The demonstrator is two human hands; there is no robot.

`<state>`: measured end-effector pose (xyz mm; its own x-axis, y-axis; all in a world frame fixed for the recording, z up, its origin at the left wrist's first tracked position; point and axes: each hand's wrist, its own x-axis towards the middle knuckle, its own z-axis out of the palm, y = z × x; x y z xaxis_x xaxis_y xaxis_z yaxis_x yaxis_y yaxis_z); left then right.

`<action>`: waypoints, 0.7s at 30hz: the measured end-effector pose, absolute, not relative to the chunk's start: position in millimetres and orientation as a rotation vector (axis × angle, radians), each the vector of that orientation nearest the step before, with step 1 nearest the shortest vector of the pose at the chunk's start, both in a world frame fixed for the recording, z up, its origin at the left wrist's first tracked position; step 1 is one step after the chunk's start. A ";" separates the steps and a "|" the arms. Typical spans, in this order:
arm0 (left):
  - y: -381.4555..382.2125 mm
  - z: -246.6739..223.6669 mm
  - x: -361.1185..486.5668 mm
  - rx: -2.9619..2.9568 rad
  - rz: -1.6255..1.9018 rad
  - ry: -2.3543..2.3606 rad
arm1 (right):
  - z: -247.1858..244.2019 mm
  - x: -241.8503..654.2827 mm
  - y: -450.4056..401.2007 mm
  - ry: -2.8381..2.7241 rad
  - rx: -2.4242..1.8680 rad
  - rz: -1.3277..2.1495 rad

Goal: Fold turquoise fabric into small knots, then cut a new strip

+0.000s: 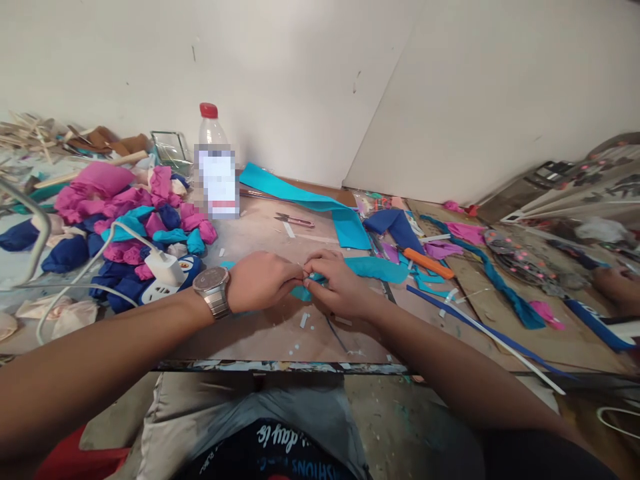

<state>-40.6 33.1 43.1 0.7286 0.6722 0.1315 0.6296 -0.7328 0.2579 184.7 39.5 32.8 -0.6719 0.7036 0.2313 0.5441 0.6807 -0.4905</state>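
Note:
My left hand, with a watch on the wrist, is closed, fingertips pinched together over the table. Right against it, my right hand is closed too, its thumb and fingers meeting the left fingertips. Between them they pinch a turquoise fabric strip; one end trails out to the right, and a small piece hangs below the fingers. The exact spot of the grip is hidden by the fingers. Beyond the hands lie a wider turquoise strip and small thread snips with pinkish handles.
Scrunched pink, navy and turquoise fabric pieces pile up at left, beside a white charger plug and cable. A red-capped bottle stands behind. Rightward lie an orange cutter, a white stick and another person's hand.

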 end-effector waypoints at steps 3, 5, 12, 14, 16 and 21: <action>33.7 43.7 -40.3 2.741 0.269 1.077 | 32.6 184.5 39.9 -2.481 -0.966 0.495; 33.8 44.0 -39.4 2.739 0.242 1.074 | 32.7 184.2 39.7 -2.498 -0.973 0.480; 34.5 41.3 -38.7 2.647 0.329 1.072 | 34.4 182.7 38.1 -2.506 -0.994 0.513; 36.1 40.4 -40.1 2.611 0.361 1.074 | 34.2 182.9 38.2 -2.479 -0.992 0.502; 37.6 39.6 -41.3 2.606 0.346 1.089 | 33.9 183.2 38.7 -2.477 -0.974 0.478; 38.6 37.8 -41.4 2.611 0.325 1.069 | 33.3 183.3 39.5 -2.518 -0.936 0.460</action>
<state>-41.4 38.6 37.8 0.6972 0.7108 0.0935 0.6428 -0.6775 0.3574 183.3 39.5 33.3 -0.6885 0.6759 0.2629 0.5394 0.7196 -0.4373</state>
